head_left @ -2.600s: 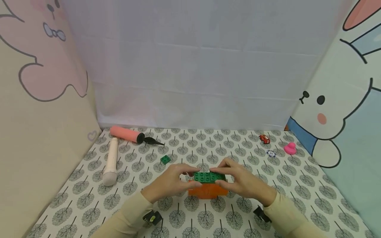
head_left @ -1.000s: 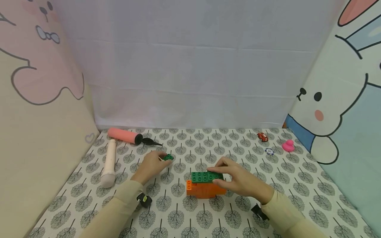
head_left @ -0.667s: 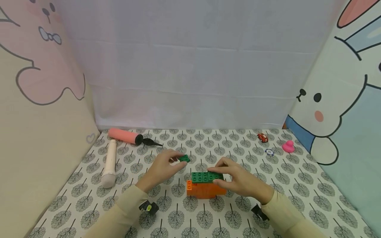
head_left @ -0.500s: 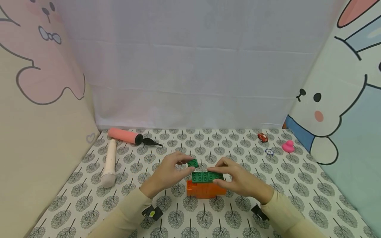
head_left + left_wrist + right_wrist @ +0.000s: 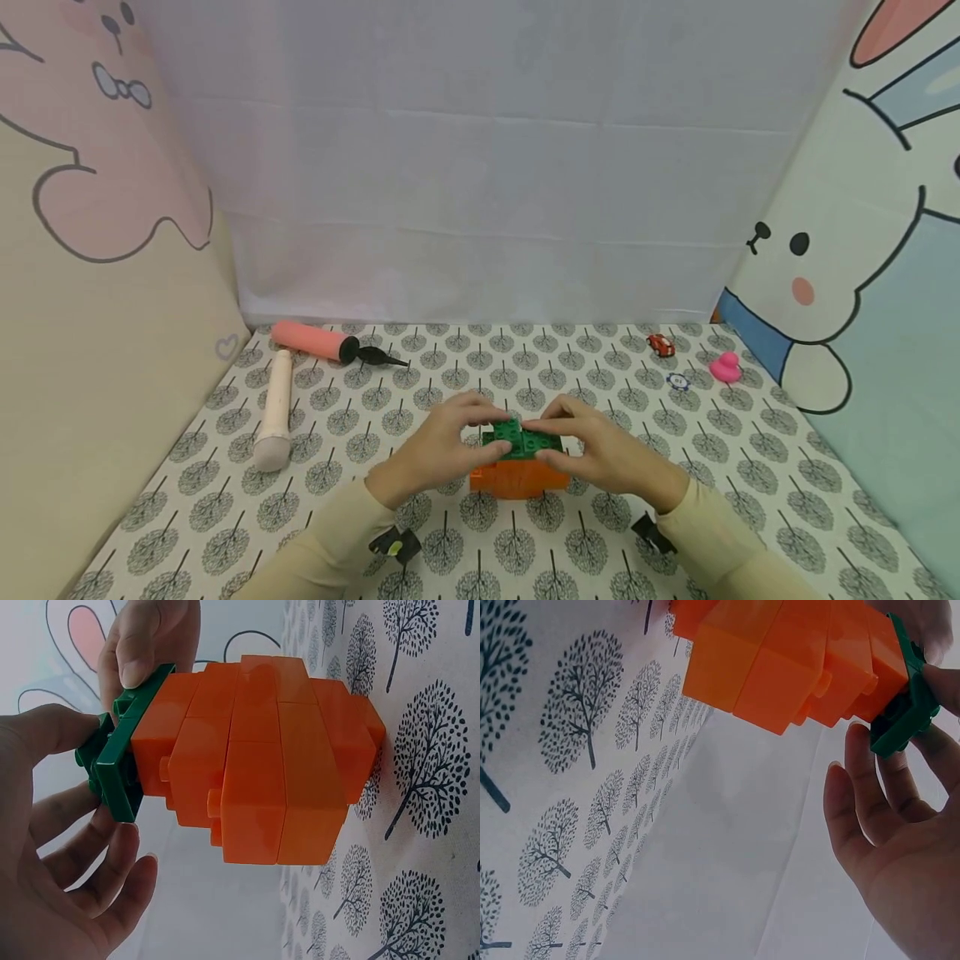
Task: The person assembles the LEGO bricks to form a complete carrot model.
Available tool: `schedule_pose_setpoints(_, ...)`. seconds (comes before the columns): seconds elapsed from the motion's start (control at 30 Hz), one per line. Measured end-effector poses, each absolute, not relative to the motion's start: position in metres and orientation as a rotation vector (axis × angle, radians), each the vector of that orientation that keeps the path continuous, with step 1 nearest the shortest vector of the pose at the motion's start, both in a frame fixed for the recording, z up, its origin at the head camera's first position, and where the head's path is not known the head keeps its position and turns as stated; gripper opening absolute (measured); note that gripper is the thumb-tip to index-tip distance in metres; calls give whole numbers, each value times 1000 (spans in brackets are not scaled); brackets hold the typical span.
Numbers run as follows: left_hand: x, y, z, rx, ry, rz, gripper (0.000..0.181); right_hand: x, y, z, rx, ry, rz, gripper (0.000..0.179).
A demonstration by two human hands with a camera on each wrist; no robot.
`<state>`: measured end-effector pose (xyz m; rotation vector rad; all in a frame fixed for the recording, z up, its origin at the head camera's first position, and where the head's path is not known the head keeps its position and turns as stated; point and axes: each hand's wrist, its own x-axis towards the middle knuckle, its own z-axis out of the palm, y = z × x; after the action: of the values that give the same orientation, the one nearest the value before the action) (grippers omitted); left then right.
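A stack of orange toy building bricks stands upright on the patterned cloth, stepped wider toward its middle in the left wrist view. Green bricks form its top layer. My left hand pinches a small studded green brick between thumb and fingers, at the top of that layer; whether it is pressed fully down cannot be told. My right hand grips the right end of the green layer with thumb and fingers. In the right wrist view, green brick overhangs the orange bricks.
At the back left lie a pink pump with a black nozzle and a pale cylindrical object. Toward the back right are a red toy car, a poker chip and a pink rubber duck. Fabric walls enclose three sides.
My left hand let go of the stack, picked up the small green brick from the cloth at the left and carried it right onto the green layer. My right hand stayed at the stack.
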<state>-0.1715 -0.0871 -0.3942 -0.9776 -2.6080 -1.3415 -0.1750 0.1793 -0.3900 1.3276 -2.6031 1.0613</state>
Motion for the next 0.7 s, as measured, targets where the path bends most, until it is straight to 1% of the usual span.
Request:
schedule_pose_setpoints(0.33, -170, -87, -394, -1052, -2582, -1318, 32, -176, 179, -392, 1337, -2590, 1069, 40)
schedule_pose_setpoints(0.7, -169, -86, -390, -1051, -2623, -1301, 34, -175, 179, -391, 1331, -2589, 1092, 40)
